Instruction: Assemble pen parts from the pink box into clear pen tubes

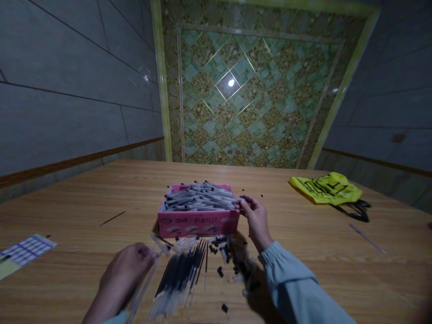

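A pink box [199,223] full of grey pens [202,196] with dark ends stands in the middle of the table. My right hand [254,218] is at the box's right edge, its fingers pinched on the end of a pen. My left hand [130,267] is closed, low on the left, beside clear pen barrels [145,285]; what its fingers hold is too blurred to name. Between my hands a bundle of thin dark refills [184,274] lies in front of the box. Small black caps [220,271] are scattered to the right of the refills.
A yellow bag [327,188] with black straps lies at the right back. One pen-like stick [367,238] rests nearer on the right. A thin dark refill [112,218] and a checked card [29,250] are on the left of the wooden table [84,193].
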`<act>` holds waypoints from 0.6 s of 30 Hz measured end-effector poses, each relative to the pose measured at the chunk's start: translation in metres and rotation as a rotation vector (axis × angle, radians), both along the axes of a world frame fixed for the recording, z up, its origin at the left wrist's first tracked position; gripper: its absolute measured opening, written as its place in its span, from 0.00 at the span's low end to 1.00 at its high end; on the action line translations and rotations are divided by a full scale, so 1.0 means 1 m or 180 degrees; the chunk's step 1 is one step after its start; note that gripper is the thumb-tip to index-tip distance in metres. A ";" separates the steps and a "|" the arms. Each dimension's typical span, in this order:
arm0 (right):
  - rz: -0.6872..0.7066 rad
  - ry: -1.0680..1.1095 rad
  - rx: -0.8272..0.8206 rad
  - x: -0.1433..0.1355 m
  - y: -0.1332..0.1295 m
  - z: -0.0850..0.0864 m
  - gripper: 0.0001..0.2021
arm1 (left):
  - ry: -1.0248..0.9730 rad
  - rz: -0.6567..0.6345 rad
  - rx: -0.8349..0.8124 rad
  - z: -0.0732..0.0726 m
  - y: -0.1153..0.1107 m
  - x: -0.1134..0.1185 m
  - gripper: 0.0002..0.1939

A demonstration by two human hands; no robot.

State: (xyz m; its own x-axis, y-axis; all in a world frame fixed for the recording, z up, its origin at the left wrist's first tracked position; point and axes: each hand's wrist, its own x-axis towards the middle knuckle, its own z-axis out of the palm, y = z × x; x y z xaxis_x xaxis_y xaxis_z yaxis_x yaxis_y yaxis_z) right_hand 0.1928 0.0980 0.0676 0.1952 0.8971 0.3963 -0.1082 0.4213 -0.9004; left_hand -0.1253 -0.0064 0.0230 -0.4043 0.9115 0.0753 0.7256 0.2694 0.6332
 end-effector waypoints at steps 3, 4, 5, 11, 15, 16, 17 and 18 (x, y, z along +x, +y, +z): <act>-0.0191 -0.0699 0.0190 -0.014 0.023 0.004 0.16 | -0.1323 -0.0271 0.0491 0.003 0.006 0.023 0.14; -0.0232 -0.0866 0.0218 -0.019 0.029 0.004 0.15 | -0.1806 -0.0324 0.0581 0.003 0.008 0.033 0.16; -0.0275 -0.1027 0.0241 -0.023 0.035 0.005 0.13 | -0.2207 -0.0345 0.0652 0.002 0.009 0.043 0.17; -0.0545 -0.2110 0.0323 -0.035 0.046 0.008 0.07 | -0.3572 -0.0357 0.0672 -0.003 0.011 0.074 0.20; -0.0661 -0.2504 0.0351 -0.035 0.035 0.012 0.09 | -0.4058 -0.0376 0.0668 -0.005 0.009 0.072 0.22; -0.0681 -0.2562 0.0362 -0.034 0.030 0.012 0.10 | -0.4093 -0.0348 0.0680 -0.005 0.009 0.072 0.21; -0.0696 -0.2614 0.0377 -0.033 0.024 0.011 0.10 | -0.4107 -0.0319 0.0697 -0.004 0.009 0.072 0.19; -0.0689 -0.2670 0.0395 -0.032 0.017 0.009 0.10 | -0.4108 -0.0306 0.0713 -0.003 0.009 0.073 0.18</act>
